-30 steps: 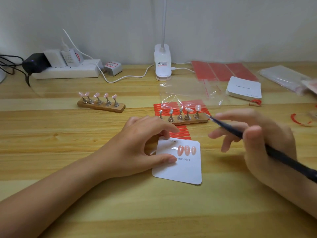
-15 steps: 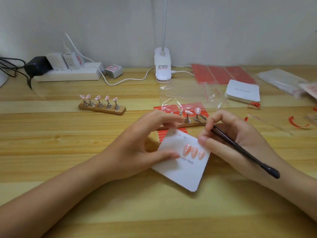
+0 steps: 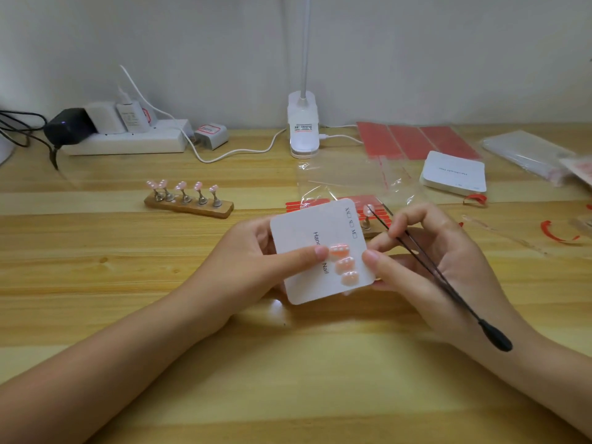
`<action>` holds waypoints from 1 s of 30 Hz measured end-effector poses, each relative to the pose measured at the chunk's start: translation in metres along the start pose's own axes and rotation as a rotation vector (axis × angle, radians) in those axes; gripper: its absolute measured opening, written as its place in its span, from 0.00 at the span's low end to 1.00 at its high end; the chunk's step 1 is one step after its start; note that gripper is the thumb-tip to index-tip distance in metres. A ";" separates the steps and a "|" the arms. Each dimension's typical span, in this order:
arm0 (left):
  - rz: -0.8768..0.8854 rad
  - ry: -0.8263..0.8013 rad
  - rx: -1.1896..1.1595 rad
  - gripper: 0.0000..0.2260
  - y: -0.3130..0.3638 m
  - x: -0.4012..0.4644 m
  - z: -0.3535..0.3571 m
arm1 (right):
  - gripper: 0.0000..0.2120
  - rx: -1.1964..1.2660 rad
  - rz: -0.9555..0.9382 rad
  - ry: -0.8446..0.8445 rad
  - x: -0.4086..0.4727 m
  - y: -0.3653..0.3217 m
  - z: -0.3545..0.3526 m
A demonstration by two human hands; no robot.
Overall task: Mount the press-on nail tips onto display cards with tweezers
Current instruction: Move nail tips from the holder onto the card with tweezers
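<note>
The display card [image 3: 307, 251], lifted off the table just near of the right-hand nail stand, carries three pink nail tips [image 3: 345, 264] in a near-far column, apparently turned for inspection, the left hand [image 3: 253, 267] gripping its left edge, thumb on top, while the right hand [image 3: 432, 261] pinches its right edge and holds the tweezers [image 3: 439, 277], tips pointing far-left.

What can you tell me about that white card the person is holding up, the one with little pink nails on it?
The white square display card with rounded corners looks like matte cardstock. It is lifted off the wooden table, tilted and turned sideways, so its printed black lettering runs downward, with small size boxes near one edge. Three glossy pink press-on nail tips sit in a row on it. The left hand holds it with the thumb on its face; the right hand's thumb touches its right edge.
</note>
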State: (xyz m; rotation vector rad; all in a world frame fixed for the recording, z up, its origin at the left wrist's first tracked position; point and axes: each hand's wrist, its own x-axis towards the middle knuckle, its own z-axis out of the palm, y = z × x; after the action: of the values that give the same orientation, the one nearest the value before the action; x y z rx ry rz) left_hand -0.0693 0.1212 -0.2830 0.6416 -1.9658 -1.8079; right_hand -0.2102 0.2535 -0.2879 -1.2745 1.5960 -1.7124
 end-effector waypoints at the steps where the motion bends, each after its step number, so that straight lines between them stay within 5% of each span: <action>1: -0.009 0.009 0.003 0.14 -0.001 0.001 0.000 | 0.12 0.002 -0.010 -0.001 0.000 0.001 0.000; 6: -0.001 -0.038 0.007 0.11 -0.003 0.002 -0.004 | 0.09 0.033 -0.003 0.109 0.007 0.000 -0.007; 13: -0.010 -0.089 -0.008 0.10 -0.006 0.004 -0.008 | 0.25 0.185 0.040 0.034 0.008 0.003 -0.018; 18: -0.032 -0.146 -0.011 0.12 -0.005 0.004 -0.013 | 0.17 0.281 0.065 -0.069 0.005 0.000 -0.019; 30: -0.048 -0.131 -0.031 0.12 -0.004 0.004 -0.012 | 0.07 0.216 0.140 -0.011 0.006 0.003 -0.020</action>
State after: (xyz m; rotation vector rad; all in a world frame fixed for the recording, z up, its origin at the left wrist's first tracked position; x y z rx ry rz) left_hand -0.0656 0.1088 -0.2859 0.5788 -2.0172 -1.9512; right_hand -0.2305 0.2581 -0.2873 -1.0409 1.4152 -1.7329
